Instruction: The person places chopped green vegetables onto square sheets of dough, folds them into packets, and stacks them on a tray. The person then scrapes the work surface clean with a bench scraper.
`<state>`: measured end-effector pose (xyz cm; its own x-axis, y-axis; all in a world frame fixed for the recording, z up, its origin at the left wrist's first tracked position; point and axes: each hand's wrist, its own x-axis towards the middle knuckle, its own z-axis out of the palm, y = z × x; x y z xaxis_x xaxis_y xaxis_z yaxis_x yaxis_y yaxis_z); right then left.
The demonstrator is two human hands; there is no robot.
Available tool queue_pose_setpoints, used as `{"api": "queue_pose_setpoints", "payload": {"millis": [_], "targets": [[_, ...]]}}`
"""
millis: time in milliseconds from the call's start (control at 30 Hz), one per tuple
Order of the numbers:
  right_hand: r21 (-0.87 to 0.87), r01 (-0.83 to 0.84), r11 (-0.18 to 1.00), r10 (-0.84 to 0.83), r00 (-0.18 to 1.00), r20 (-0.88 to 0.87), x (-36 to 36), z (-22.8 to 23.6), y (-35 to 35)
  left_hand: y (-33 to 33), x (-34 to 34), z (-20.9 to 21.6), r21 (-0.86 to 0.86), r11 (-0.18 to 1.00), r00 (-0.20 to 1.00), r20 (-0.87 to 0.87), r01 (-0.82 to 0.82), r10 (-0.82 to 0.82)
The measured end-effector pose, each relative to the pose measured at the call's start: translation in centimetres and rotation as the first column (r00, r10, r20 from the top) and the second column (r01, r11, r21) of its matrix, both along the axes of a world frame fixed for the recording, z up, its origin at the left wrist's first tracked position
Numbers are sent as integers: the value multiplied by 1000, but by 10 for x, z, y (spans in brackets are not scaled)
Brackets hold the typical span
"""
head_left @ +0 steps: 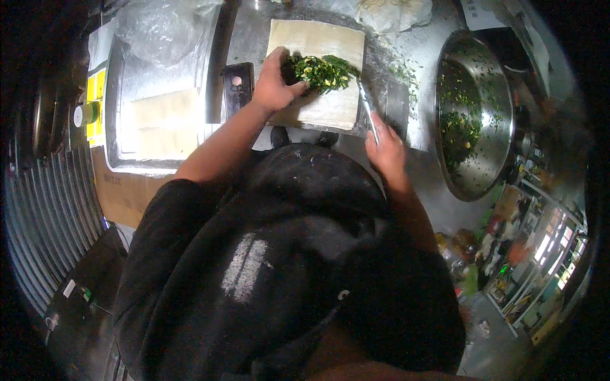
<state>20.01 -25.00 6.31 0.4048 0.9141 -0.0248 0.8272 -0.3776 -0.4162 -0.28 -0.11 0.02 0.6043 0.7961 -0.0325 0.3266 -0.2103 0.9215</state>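
Evidently laid out for easy reach, a metal worktop (417,127) spreads before me, a broad tray (124,89) at its left carrying pale flat sheets (159,124) toward the near end and crumpled clear plastic (168,28) at the far end, perhaps kept there as a cover. To my right stands a deep steel bowl (492,143), chopped greens scattered over its inner wall; placed there, it likely suits the hand holding the tool. Between the two, directly ahead of my body, lies a squarish slab of pale dough (318,38), central enough, I judge, for both hands to work without stretching. My left hand (277,82) comes in over the slab's left edge, forearm angled forward and inward, palm cupped and unclosed, thumb spread from the fingers, against the left flank of a mound of greens flecked with yellow (324,73); the pose looks meant to wall that side in. The mound sits on top of the dough, near its middle. My right hand (386,152) is placed nearer me, just off the slab's right edge, fingers wrapped around a slim metal utensil (367,105). Its far end points away from me to the mound's right side, tip too blurred to name.
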Motion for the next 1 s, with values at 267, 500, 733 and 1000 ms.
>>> {"api": "queue_pose_setpoints", "payload": {"millis": [267, 500, 733, 1000], "targets": [[14, 58, 998, -43, 864, -501, -32, 56, 52, -7, -13, 2, -405, 913, 928, 320, -49, 192], [-370, 4, 929, -274, 679, -681, -30, 64, 73, -11, -11, 2, -389, 917, 953, 234, -89, 191], [-438, 76, 896, -443, 218, -869, -2, 57, 45, -7, -15, 14, -46, 999, 1000, 17, 15, -14], [-373, 133, 918, -373, 605, -704, -11, 45, 43, -13, -26, 11, -125, 990, 996, 52, -59, 66]]}}
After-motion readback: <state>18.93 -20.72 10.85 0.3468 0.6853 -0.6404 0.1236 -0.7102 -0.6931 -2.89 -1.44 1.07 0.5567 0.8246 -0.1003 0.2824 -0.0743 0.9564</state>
